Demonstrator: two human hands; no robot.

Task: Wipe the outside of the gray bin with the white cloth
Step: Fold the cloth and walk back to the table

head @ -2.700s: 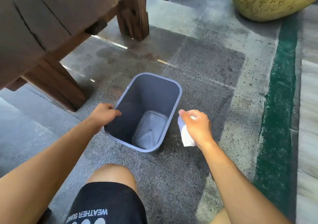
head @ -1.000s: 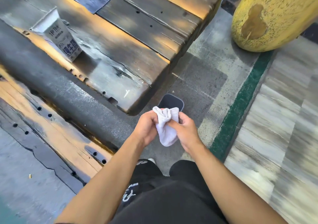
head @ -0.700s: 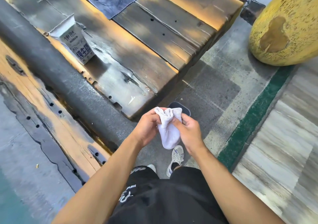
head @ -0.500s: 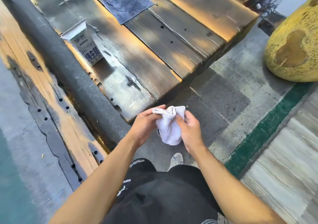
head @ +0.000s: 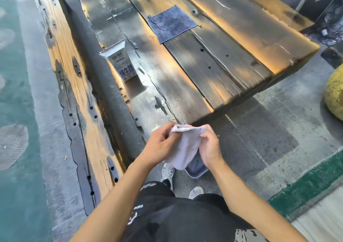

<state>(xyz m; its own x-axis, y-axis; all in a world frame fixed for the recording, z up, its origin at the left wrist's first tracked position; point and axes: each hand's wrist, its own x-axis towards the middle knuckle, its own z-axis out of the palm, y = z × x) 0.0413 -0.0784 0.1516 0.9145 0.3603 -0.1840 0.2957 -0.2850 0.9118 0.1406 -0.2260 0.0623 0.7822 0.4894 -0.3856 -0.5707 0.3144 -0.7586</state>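
Stone paving beside a weathered wooden table; person standing.
Left hand and right hand both pinch the white cloth by its top edge. Gray bin stands on the floor below, mostly hidden.

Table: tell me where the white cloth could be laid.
Bare planks lie between the carton and gray cloth, and from there to the table's near edge. Both hands hold the white cloth above the floor.
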